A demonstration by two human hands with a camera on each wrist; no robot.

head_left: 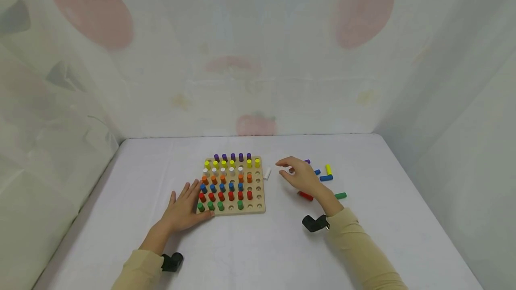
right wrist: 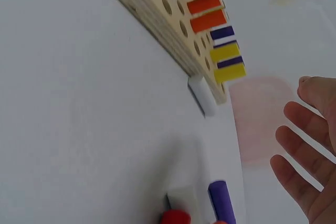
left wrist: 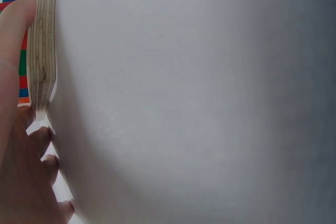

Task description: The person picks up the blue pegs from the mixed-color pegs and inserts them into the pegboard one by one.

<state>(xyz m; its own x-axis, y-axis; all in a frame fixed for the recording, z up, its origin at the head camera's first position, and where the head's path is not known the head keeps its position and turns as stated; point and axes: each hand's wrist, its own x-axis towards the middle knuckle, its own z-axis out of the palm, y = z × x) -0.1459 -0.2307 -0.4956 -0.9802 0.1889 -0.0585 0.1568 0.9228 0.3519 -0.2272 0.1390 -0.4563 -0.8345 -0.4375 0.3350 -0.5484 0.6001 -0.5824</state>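
A wooden pegboard [head_left: 262, 198] lies on the table, with rows of purple, yellow, white, orange, blue, red and green pegs upright in it; several holes at its right side are bare. My left hand [head_left: 180, 211] rests at the board's near left corner, fingers spread along the left side and thumb at the front edge. Right of the board, my right hand [head_left: 301, 176] hovers above the table with fingers loosely bent, holding nothing. Between it and the board lies a loose white peg [head_left: 267, 173], close beside the board's edge in the right wrist view.
Loose pegs lie around and beyond the right hand: red [head_left: 305, 196], green [head_left: 341, 196], yellow [head_left: 328, 169], blue [head_left: 326, 177] and purple [head_left: 307, 161]. Another whitish peg [right wrist: 184, 203] shows low in the right wrist view. A pale curtain [head_left: 258, 93] hangs behind the white table [head_left: 250, 254].
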